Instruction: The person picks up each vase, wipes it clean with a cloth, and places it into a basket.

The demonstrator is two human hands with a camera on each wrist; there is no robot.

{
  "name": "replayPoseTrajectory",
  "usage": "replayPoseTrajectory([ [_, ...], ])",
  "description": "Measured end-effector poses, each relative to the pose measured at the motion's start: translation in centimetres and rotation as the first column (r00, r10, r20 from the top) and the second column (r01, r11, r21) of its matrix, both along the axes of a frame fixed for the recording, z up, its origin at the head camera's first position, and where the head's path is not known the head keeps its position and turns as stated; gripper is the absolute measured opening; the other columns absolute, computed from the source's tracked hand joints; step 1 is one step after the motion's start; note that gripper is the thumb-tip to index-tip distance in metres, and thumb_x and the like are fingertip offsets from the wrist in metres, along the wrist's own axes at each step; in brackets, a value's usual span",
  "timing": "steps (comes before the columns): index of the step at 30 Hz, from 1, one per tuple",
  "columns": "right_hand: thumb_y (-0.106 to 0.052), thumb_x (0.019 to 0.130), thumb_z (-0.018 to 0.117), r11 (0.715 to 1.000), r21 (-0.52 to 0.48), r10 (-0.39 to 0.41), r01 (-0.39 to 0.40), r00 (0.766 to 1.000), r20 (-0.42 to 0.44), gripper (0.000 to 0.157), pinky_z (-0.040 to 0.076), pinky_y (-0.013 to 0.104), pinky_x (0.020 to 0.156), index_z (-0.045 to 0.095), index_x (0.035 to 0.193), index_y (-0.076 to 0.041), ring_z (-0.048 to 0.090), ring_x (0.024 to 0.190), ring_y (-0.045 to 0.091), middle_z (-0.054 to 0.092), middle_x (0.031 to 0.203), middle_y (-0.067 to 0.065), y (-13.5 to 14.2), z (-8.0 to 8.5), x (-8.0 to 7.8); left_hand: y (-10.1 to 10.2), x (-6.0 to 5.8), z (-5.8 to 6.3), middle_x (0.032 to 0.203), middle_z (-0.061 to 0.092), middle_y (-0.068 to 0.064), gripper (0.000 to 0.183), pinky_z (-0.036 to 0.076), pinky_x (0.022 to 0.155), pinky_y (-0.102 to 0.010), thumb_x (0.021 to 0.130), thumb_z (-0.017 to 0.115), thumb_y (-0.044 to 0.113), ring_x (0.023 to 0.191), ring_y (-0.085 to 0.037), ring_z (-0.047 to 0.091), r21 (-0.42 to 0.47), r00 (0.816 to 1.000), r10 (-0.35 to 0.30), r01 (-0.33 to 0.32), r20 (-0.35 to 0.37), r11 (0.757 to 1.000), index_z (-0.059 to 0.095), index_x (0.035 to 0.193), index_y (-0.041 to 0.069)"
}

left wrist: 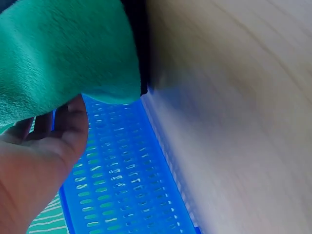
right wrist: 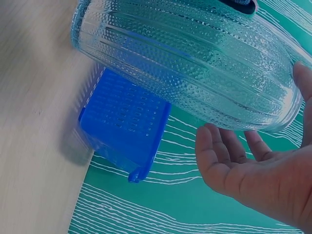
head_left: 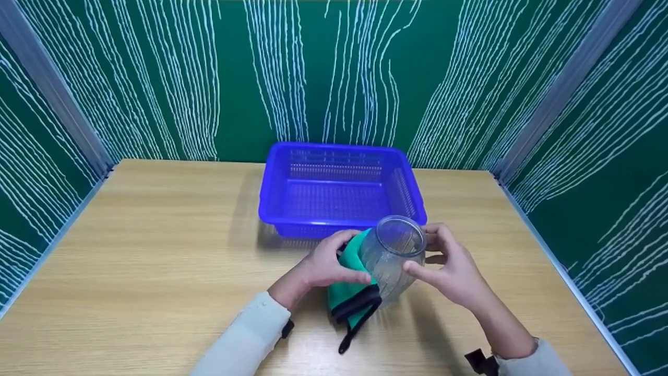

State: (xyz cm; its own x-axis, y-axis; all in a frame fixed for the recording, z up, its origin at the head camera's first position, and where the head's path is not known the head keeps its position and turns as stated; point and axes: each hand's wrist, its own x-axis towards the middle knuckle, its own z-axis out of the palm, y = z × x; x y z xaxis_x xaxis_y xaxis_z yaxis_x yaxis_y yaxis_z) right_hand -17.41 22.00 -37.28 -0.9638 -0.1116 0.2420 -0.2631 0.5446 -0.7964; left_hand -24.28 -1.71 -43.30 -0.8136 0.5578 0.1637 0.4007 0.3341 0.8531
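Observation:
A clear ribbed glass vase (head_left: 391, 266) with a round open mouth stands in front of the basket, between my two hands. My left hand (head_left: 334, 261) holds a fuzzy green cloth (head_left: 350, 261) with black trim and a hanging black loop against the vase's left side, thumb in front and fingers behind. My right hand (head_left: 453, 266) holds the vase's right side near the top, its thumb at the shoulder and its fingers around the back. In the right wrist view, drop-like bumps cover the glass (right wrist: 195, 63); in the left wrist view, the cloth (left wrist: 63, 53) hides some fingertips.
A blue plastic basket (head_left: 334, 222) with slotted walls sits just behind the vase on the wooden table (head_left: 156, 250). Green panels (head_left: 428, 68) with white wavy lines rise at the back and sides, joined by grey metal posts (head_left: 569, 62).

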Motion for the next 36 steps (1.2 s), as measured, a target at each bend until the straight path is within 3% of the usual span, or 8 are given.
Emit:
replayPoseTrajectory([
  [4,-0.027,0.065,0.076,1.000,-0.007,0.005,-0.005,1.000,0.002,0.055,0.047,0.033,0.074,0.046,0.110,-0.018,0.055,0.089,0.010,0.059,0.098,0.000,0.1,-0.1,-0.1,-0.1,-0.1,0.4,0.117,0.046,0.017,0.079,0.038,0.089,-0.030,0.052,0.076,0.054,0.106,-0.005,0.044,0.014,1.000,-0.020,0.020,0.024,1.000,0.042,0.122,0.039],
  [11,-0.027,0.066,0.076,1.000,0.003,0.000,0.000,1.000,0.002,0.054,0.047,0.032,0.074,0.046,0.110,-0.019,0.055,0.089,0.010,0.059,0.098,-0.002,0.1,0.0,-0.1,-0.3,0.0,0.7,0.123,0.039,0.013,0.103,0.034,0.094,-0.034,0.041,0.081,0.053,0.111,-0.007,0.039,-0.106,0.996,-0.092,0.092,0.003,0.990,0.029,0.129,0.044],
  [16,-0.028,0.066,0.076,1.000,0.006,0.000,0.000,1.000,0.003,0.054,0.047,0.032,0.074,0.046,0.110,-0.019,0.054,0.089,0.011,0.059,0.098,-0.002,0.1,0.0,-0.2,-0.2,0.0,0.6,0.121,0.040,0.013,0.103,0.035,0.093,-0.032,0.040,0.084,0.046,0.109,-0.008,0.040,-0.117,0.998,-0.064,0.064,0.001,0.991,0.030,0.129,0.042],
  [24,-0.030,0.067,0.075,1.000,0.009,0.002,-0.002,1.000,0.010,0.054,0.047,0.032,0.074,0.045,0.110,-0.019,0.054,0.089,0.011,0.058,0.098,-0.001,-0.1,0.2,-0.1,-0.2,0.0,0.9,0.120,0.041,0.014,0.100,0.036,0.090,-0.033,0.039,0.082,0.052,0.108,-0.008,0.040,-0.124,1.000,-0.026,0.025,-0.006,0.992,0.033,0.126,0.041],
  [31,-0.022,0.068,0.074,1.000,-0.005,0.000,0.000,1.000,0.031,0.051,0.047,0.038,0.076,0.046,0.108,-0.008,0.054,0.090,0.016,0.059,0.098,0.005,-1.4,2.5,1.3,-0.1,0.2,1.7,0.119,0.043,0.014,0.097,0.037,0.089,-0.033,0.039,0.083,0.049,0.106,-0.008,0.042,-0.086,1.000,-0.001,0.002,0.020,0.996,0.037,0.123,0.039],
  [36,-0.022,0.069,0.074,1.000,-0.009,0.004,-0.003,0.999,0.035,0.051,0.046,0.037,0.075,0.046,0.109,-0.009,0.053,0.091,0.015,0.058,0.100,0.005,-1.1,1.9,1.0,0.0,0.3,2.3,0.115,0.045,0.013,0.094,0.038,0.087,-0.032,0.039,0.084,0.047,0.103,-0.008,0.044,-0.051,1.000,0.004,-0.003,0.024,0.999,0.039,0.122,0.038],
])
